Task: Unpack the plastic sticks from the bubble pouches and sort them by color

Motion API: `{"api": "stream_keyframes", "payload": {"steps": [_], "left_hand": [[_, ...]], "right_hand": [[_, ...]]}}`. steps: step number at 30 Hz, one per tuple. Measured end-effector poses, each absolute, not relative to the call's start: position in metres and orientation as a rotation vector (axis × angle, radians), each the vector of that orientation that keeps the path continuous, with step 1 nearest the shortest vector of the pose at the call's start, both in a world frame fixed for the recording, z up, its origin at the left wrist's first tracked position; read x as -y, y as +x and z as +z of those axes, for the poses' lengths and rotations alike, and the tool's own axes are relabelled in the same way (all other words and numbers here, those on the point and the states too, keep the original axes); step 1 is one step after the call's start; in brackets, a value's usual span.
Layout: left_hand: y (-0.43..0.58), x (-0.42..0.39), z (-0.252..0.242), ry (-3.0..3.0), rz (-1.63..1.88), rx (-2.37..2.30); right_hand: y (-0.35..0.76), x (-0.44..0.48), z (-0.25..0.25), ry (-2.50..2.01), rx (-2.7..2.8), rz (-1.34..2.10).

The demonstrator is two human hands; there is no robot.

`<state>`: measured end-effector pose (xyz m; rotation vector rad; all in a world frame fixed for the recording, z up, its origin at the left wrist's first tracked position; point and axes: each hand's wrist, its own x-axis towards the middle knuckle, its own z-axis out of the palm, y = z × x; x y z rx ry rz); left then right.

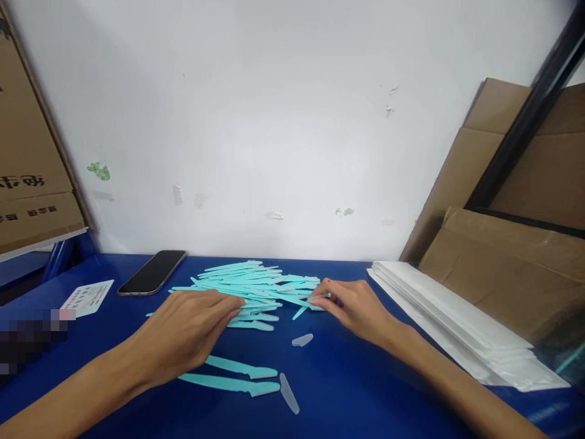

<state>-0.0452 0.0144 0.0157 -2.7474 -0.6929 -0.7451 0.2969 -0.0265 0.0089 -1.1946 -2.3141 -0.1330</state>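
A loose pile of turquoise eyebrow razors [242,280] lies on the blue table. My left hand [189,323] rests over the pile's left side, thumb and fingers closed on a razor; its palm hides several handles. At the pile's right edge, my right hand [354,305] pinches the blade end of an eyebrow razor [295,299], its fingertips partly covering it. Closer to me, two separate razors [247,386] lie side by side, blade ends to the right. A clear blade cap [289,393] is beside them, and another clear cap [302,340] lies below my right hand.
A phone [153,272] and a printed white card [88,297] lie at the left on the blue table [365,390]. White flat packets [448,317] are stacked at the right, against cardboard [498,268]. A white wall [292,122] stands behind. The lower left corner is blurred out.
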Motion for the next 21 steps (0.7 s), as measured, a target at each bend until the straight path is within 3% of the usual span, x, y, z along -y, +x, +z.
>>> {"api": "stream_keyframes", "payload": {"steps": [5,21], "left_hand": [[-0.031,0.002,0.014,-2.94,-0.426,0.706],[-0.033,0.02,0.002,-3.046,-0.373,0.75]], "right_hand": [[0.282,0.03,-0.004,-1.151,2.465,-0.05],[0.266,0.05,0.013,-1.184,2.65,0.121]]}}
